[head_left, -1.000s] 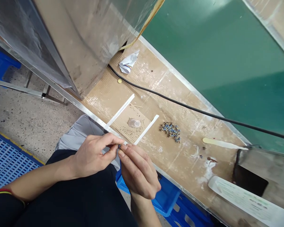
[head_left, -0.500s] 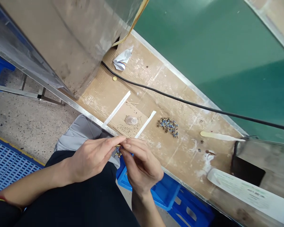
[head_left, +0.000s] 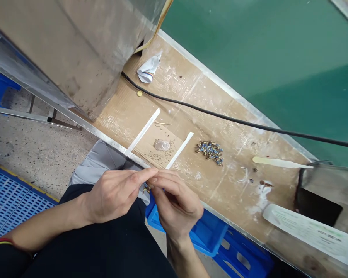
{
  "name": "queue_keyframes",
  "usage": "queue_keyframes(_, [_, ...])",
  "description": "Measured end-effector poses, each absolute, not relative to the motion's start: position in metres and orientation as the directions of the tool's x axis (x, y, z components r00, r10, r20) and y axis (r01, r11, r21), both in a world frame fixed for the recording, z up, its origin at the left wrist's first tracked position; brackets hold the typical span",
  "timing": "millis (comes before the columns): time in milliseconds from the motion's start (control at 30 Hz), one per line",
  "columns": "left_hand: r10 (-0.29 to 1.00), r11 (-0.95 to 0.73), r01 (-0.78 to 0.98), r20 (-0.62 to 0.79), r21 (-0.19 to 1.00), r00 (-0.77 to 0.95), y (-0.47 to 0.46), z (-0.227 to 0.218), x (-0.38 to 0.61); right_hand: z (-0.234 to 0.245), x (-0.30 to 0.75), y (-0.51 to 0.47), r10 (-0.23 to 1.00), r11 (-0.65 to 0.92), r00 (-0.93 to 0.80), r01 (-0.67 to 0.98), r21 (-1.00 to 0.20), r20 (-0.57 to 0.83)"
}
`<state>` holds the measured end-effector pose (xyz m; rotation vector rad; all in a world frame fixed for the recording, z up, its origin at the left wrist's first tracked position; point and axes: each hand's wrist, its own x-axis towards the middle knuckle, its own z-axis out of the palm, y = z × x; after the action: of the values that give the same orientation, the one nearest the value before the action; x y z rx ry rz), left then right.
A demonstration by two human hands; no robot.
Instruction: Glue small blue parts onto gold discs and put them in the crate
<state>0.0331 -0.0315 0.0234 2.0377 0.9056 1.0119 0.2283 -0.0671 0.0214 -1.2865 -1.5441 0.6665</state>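
Note:
My left hand [head_left: 116,193] and my right hand [head_left: 176,200] meet fingertip to fingertip just off the near edge of the cardboard-covered bench [head_left: 220,185], above my lap. Both pinch a tiny brass and blue part [head_left: 146,189], which hangs just below the fingertips. A small heap of like brass and blue parts [head_left: 210,150] lies on the bench to the right of my hands. A small clear round cap [head_left: 162,145] sits between two white strips [head_left: 142,131].
A black cable [head_left: 234,120] runs across the bench. Behind it lies a green belt [head_left: 278,58]. A crumpled paper [head_left: 148,69], a wooden stick [head_left: 278,163] and a white label strip [head_left: 313,233] lie about. Blue crates [head_left: 208,239] stand under the bench.
My fingers have shifted their pinch on the small part, which now hangs just below the fingertips. The view has drifted a little; the hands stay at the bench edge.

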Motion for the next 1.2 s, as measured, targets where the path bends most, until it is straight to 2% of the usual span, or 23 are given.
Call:
queue_keyframes(67, [0.857,-0.407,0.217,0.288,0.887,0.428,-0.033,0.019,0.035,0.020,0.229,-0.067,0.945,0.281,0.041,0.407,-0.869,0.324])
queue_keyframes(133, [0.915,-0.122,0.093,0.076,0.988,0.396,-0.033,0.014,0.039,0.014,0.230,-0.068,0.942,0.280,0.060,0.400,-0.873,0.330])
queue_keyframes(167, [0.917,0.049,0.014,-0.050,0.999,0.395,-0.032,0.011,0.042,0.011,0.231,-0.069,0.936,0.287,0.074,0.399,-0.871,0.343])
queue_keyframes(200, [0.900,0.200,-0.062,-0.159,0.978,0.406,-0.032,0.008,0.044,0.007,0.231,-0.070,0.927,0.302,0.086,0.404,-0.864,0.364])
queue_keyframes(267, [0.843,0.397,-0.158,-0.291,0.904,0.453,-0.030,0.004,0.048,-0.001,0.230,-0.075,0.904,0.336,0.100,0.434,-0.836,0.415])
queue_keyframes(400, [0.722,0.567,-0.093,-0.439,0.818,0.534,-0.033,0.002,0.051,-0.010,0.225,-0.092,0.875,0.344,0.129,0.511,-0.788,0.466])
queue_keyframes(533, [0.618,0.528,0.136,-0.489,0.838,0.615,-0.032,-0.004,0.049,-0.017,0.234,-0.121,0.885,0.231,0.249,0.498,-0.836,0.393])
queue_keyframes(600, [0.559,0.470,0.263,-0.514,0.843,0.651,-0.027,-0.009,0.048,-0.025,0.250,-0.147,0.883,0.060,0.378,0.495,-0.867,0.277])
queue_keyframes(667, [0.521,0.443,0.343,-0.549,0.828,0.654,-0.021,-0.013,0.048,-0.035,0.276,-0.182,0.832,-0.207,0.541,0.506,-0.837,0.121])
queue_keyframes(733, [0.521,0.436,0.387,-0.578,0.813,0.628,-0.017,-0.016,0.045,-0.051,0.311,-0.222,0.726,-0.485,0.688,0.502,-0.716,-0.009])
queue_keyframes(767, [0.534,0.426,0.395,-0.579,0.814,0.617,-0.015,-0.018,0.042,-0.060,0.332,-0.241,0.670,-0.574,0.741,0.485,-0.660,-0.039])
queue_keyframes(900, [0.581,0.355,0.401,-0.536,0.844,0.613,-0.008,-0.026,0.033,-0.098,0.418,-0.304,0.500,-0.804,0.850,0.383,-0.454,-0.168])
queue_keyframes(1033, [0.604,0.347,0.413,-0.538,0.842,0.589,-0.009,-0.022,0.034,-0.133,0.479,-0.335,0.334,-0.942,0.864,0.296,-0.156,-0.378])
queue_keyframes(1200, [0.589,0.394,0.468,-0.608,0.791,0.532,-0.016,-0.001,0.040,-0.172,0.506,-0.344,0.137,-0.947,0.847,0.264,0.183,-0.513])
